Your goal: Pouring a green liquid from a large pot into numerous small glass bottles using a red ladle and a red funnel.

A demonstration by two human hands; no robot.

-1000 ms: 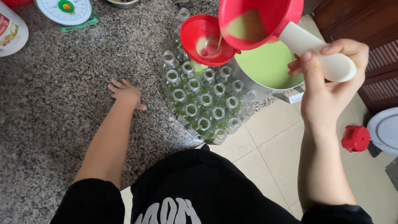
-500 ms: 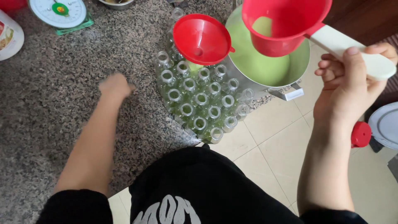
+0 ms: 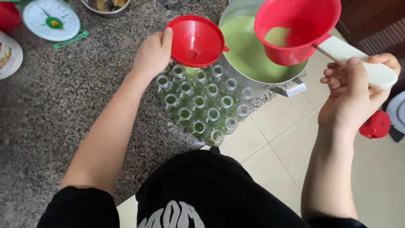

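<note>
While a block of small clear glass bottles [image 3: 198, 103] stands in tight rows at the near edge of the speckled granite tabletop [image 3: 50, 118], a wide metal pot [image 3: 249, 50] of pale green liquid sits just behind and to the right of them, its rim reaching over the tabletop's edge above the tiled floor [image 3: 274, 143]. At the far left stand a round white kitchen scale [image 3: 50, 19] on a green base and, beside it, a metal bowl [image 3: 105, 5]; a white round package [image 3: 8, 55] with a coloured picture on its face lies at the left border. A small red object [image 3: 375, 124] rests on the floor to the right.

The left hand [image 3: 154, 55] is clenched on the rim of a red funnel [image 3: 195, 41] — thumb over the edge, fingers behind — so the funnel sits just right of the grip, its spout over the back rows of bottles. Whether the spout touches a bottle mouth cannot be told.

The right hand [image 3: 352, 93] is closed around the white handle of a red ladle-cup [image 3: 297, 29], which extends up and left of the grip and hangs over the pot, a little green liquid showing inside it. Funnel and ladle-cup are near each other but apart.
</note>
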